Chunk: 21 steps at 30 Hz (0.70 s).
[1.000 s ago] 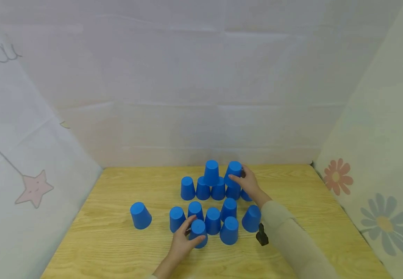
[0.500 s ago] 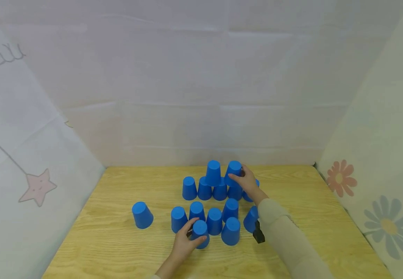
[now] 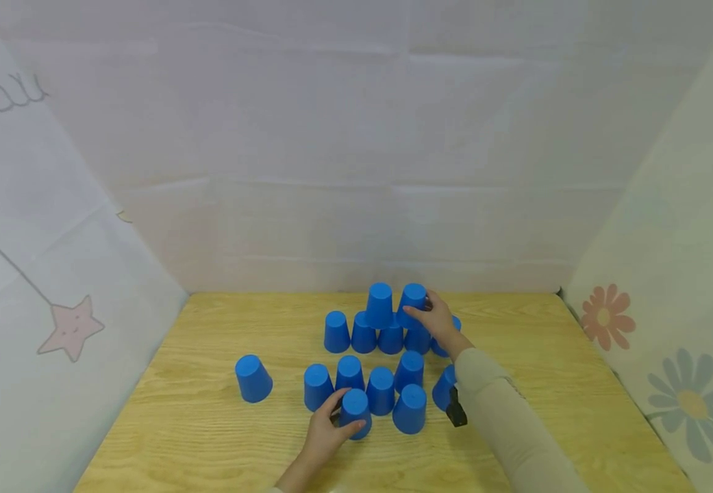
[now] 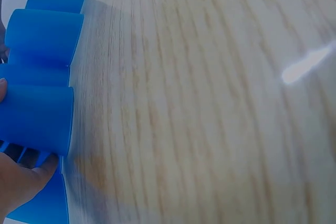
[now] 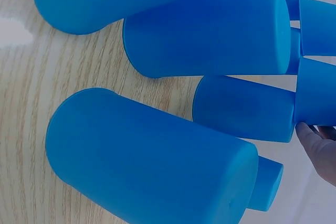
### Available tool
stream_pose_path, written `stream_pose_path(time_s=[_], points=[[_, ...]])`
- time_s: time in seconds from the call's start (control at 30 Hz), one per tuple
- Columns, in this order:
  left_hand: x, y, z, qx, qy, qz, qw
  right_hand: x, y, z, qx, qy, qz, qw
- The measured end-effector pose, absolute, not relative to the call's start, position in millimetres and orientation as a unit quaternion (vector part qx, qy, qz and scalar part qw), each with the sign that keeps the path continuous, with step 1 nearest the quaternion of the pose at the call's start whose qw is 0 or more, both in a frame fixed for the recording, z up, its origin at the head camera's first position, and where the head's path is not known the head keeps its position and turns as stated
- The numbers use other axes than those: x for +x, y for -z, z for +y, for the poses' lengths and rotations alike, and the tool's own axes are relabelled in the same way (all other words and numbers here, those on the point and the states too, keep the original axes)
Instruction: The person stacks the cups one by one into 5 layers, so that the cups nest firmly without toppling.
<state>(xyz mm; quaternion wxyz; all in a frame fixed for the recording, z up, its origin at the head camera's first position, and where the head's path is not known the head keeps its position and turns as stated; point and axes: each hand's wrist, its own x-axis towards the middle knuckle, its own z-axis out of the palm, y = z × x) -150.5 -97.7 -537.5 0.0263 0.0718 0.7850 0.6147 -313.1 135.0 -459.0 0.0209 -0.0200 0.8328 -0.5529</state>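
Note:
In the head view, my right hand [image 3: 438, 320] grips an upside-down blue cup [image 3: 411, 301] between thumb and fingers. That cup stands on the back row of blue cups [image 3: 364, 333], beside another upper cup [image 3: 379, 306]. In the right wrist view, its rim meets the bases below, and my fingertips [image 5: 310, 137] touch its side. Nearer the front, my left hand [image 3: 324, 433] holds a blue cup [image 3: 355, 413] that stands upside down on the table. The left wrist view shows thumb and fingers on either side of this cup [image 4: 37, 116].
Several upside-down blue cups [image 3: 381, 392] stand between the hands. One cup [image 3: 253, 378] stands apart at the left. Another [image 3: 445, 388] is partly hidden by the right sleeve [image 3: 504, 411]. White cloth walls [image 3: 307, 226] border the wooden table [image 3: 196, 438].
The head view has shifted slightly, so everything appears a little farther right. Both hands keep hold of the same cups, with no clear movement of the cups.

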Motion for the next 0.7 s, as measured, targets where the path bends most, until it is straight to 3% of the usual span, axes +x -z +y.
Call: stream_pose_path(time_s=[0.23,0.47,0.7], points=[[-151,541,-98,0.078,-0.612,0.787,0.023,-314,460,134,-0.022,0.552,0.833,0.026],[-141,512,-94,0.081,-0.624,0.777,0.023,-312,456,134,-0.021,0.552,0.833,0.033],[-148,543,-98,0.077,-0.616,0.783,0.022,-310,455,136,-0.018,0.55,0.834,0.046]])
